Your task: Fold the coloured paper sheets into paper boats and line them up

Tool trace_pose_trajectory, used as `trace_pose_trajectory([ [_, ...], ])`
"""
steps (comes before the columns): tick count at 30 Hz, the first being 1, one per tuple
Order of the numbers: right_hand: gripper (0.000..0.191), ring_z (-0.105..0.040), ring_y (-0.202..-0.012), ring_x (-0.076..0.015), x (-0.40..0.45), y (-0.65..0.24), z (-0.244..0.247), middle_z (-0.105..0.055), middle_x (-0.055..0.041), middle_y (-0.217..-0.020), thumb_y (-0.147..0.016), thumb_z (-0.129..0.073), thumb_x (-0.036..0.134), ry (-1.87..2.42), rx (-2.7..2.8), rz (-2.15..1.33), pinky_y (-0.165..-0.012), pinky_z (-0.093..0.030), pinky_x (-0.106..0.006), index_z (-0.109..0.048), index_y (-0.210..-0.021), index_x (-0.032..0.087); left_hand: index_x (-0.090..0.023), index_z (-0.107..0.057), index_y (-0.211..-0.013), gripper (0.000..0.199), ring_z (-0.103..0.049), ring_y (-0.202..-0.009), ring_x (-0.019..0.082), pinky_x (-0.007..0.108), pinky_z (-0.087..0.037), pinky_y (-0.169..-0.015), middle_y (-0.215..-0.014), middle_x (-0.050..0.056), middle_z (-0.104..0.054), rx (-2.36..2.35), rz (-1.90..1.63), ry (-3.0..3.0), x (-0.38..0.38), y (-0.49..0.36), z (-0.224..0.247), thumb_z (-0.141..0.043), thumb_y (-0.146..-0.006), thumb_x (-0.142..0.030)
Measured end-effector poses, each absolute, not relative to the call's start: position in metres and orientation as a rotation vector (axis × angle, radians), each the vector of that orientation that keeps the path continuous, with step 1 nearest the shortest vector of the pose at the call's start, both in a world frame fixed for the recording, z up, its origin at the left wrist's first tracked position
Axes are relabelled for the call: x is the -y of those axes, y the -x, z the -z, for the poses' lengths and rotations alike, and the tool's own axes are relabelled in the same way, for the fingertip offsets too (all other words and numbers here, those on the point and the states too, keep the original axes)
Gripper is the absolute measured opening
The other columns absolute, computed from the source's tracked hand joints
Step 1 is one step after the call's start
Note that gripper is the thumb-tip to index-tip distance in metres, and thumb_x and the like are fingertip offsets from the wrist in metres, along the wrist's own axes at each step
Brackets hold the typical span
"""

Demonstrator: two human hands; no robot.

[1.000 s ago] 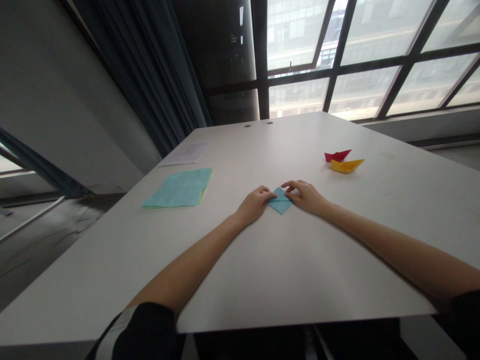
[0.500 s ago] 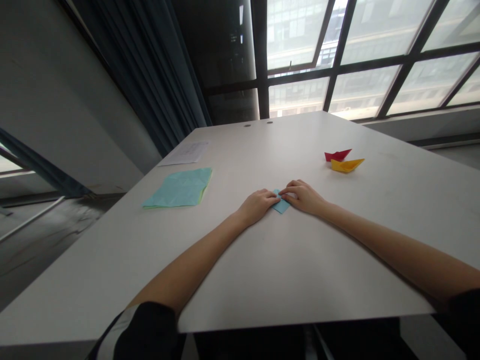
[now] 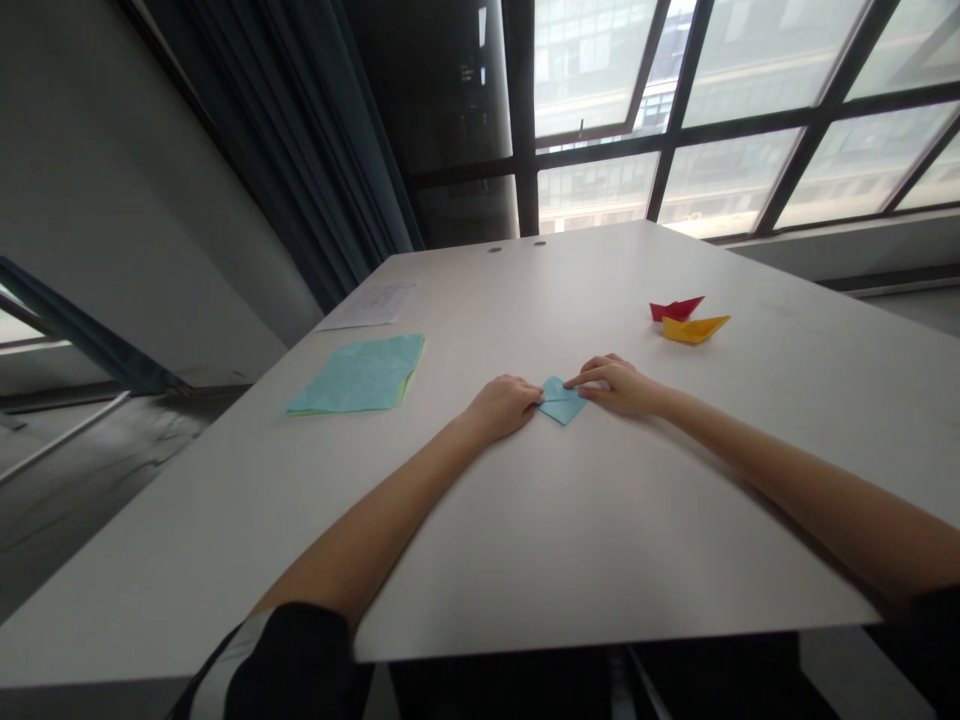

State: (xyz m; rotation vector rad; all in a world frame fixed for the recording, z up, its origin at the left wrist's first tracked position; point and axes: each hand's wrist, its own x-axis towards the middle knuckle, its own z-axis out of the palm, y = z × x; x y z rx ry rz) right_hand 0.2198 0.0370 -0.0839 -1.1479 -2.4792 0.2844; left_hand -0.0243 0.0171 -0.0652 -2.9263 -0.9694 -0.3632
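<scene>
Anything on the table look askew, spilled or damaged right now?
No spill shows. The paper stack at left looks slightly untidy: creased on top, green showing beneath the blue. The left hand and right hand touch the folded blue paper.

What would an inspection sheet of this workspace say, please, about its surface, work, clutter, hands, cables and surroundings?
Surface: white table, two dark round spots near its far edge.
Work: small folded blue paper, lying between the hands.
Clutter: red paper boat behind a yellow paper boat; paper stack, blue on top, green edges below; printed sheet beyond it.
Hands: left hand at the folded paper's left corner; right hand with fingers on its right side.
Cables: nothing seen.
Surroundings: dark blue curtain, dark-framed windows.
</scene>
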Motion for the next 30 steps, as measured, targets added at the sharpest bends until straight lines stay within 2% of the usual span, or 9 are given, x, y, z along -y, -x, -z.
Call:
trace_pose_trajectory([
  [5, 0.029, -0.051, -0.097, -0.0245, -0.036, -0.224, 0.084, -0.060, -0.0066, -0.101, -0.083, -0.048, 0.036, 1.182, 2.482, -0.284, -0.085, -0.039, -0.042, -0.063, -0.107, 0.035, -0.019, -0.064, -0.091, 0.027, -0.062, -0.086, 0.019, 0.032, -0.046, -0.080, -0.089, 0.005, -0.068, 1.052, 0.394, 2.901, -0.013, 0.024, 0.064, -0.048, -0.071, -0.011],
  [12, 0.030, -0.053, -0.093, -0.0235, -0.033, -0.223, 0.086, -0.059, -0.0076, -0.101, -0.084, -0.046, 0.035, 1.158, 2.478, -0.246, -0.082, -0.040, -0.041, -0.062, -0.109, 0.034, -0.018, -0.058, -0.104, 0.039, -0.057, -0.091, 0.017, 0.031, -0.045, -0.085, -0.097, 0.004, -0.064, 1.157, 0.841, 2.975, -0.016, 0.027, 0.075, -0.049, -0.067, -0.008],
  [16, 0.030, -0.054, -0.092, -0.0226, -0.031, -0.221, 0.085, -0.060, -0.0088, -0.099, -0.085, -0.045, 0.032, 1.075, 2.478, -0.254, -0.083, -0.041, -0.040, -0.064, -0.108, 0.029, -0.018, -0.061, -0.095, 0.027, -0.055, -0.093, 0.017, 0.031, -0.045, -0.085, -0.097, 0.004, -0.064, 1.126, 0.842, 2.958, -0.019, 0.026, 0.077, -0.051, -0.072, -0.010],
  [20, 0.028, -0.057, -0.090, -0.0190, -0.025, -0.216, 0.078, -0.062, -0.0087, -0.098, -0.085, -0.044, 0.027, 0.898, 2.453, -0.381, -0.082, -0.045, -0.033, -0.065, -0.103, 0.023, -0.018, -0.062, -0.090, 0.016, -0.057, -0.089, 0.016, 0.031, -0.045, -0.082, -0.092, 0.005, -0.065, 1.172, 0.844, 2.876, -0.020, 0.028, 0.077, -0.050, -0.079, -0.015],
  [26, 0.029, -0.060, -0.085, -0.0184, -0.016, -0.212, 0.069, -0.066, -0.0063, -0.098, -0.081, -0.048, 0.028, 0.846, 2.292, -0.418, -0.078, -0.047, -0.033, -0.060, -0.106, 0.021, -0.017, -0.064, -0.087, 0.015, -0.058, -0.074, 0.014, 0.028, -0.046, -0.071, -0.080, 0.003, -0.066, 1.443, 1.245, 2.724, -0.020, 0.027, 0.074, -0.052, -0.081, -0.025],
  [30, 0.024, -0.061, -0.077, -0.0182, -0.017, -0.211, 0.069, -0.068, -0.0053, -0.090, -0.080, -0.051, 0.033, 0.946, 2.140, -0.426, -0.073, -0.048, -0.032, -0.064, -0.095, 0.020, -0.016, -0.065, -0.083, 0.020, -0.057, -0.066, 0.013, 0.024, -0.046, -0.062, -0.074, 0.002, -0.066, 1.621, 1.502, 2.767, -0.023, 0.023, 0.076, -0.055, -0.079, -0.033],
])
